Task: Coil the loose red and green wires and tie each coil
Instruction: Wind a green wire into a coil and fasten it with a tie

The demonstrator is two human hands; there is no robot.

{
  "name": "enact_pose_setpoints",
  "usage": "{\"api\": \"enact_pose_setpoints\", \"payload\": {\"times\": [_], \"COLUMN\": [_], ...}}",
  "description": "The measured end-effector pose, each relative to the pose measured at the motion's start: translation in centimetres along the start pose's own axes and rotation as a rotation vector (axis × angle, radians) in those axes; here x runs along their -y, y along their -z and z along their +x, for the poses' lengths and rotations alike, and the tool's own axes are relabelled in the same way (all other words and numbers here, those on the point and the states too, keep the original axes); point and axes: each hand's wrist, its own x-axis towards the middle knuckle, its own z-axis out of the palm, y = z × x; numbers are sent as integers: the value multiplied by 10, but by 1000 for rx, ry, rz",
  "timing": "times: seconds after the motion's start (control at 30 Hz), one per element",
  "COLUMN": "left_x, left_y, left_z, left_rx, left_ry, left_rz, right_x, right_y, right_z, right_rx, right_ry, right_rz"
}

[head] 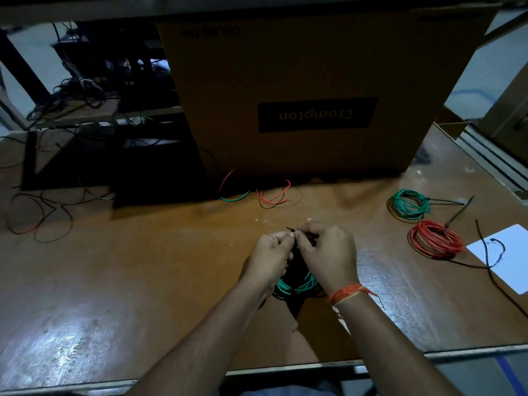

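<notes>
Left hand and right hand, knuckles nearly touching at table centre, each with fingers curled, pinching a thin black tie at the top of a green wire coil that hangs between the wrists. At 2 o'clock of the hands: a tied green coil; at 3 o'clock, a tied red coil just beside white paper. At 12 o'clock: loose red and green wires before a cardboard box.
</notes>
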Motion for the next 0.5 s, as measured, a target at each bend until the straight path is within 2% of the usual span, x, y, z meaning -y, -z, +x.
{"api": "enact_pose_setpoints", "payload": {"times": [0.1,0.23,0.33,0.5], "left_x": [1,0,3,3], "left_y": [1,4,6,9], "left_z": [-2,-4,-3,-8], "left_rx": [13,112,170,215], "left_ry": [-10,-26,-54,-147], "left_rz": [-13,-26,0,64], "right_x": [3,4,2,-3], "right_y": [9,17,19,25], "right_z": [5,23,34,43], "right_rx": [107,233,411,560], "right_ry": [-150,-432,-500,-597], "right_rz": [222,482,602,673]}}
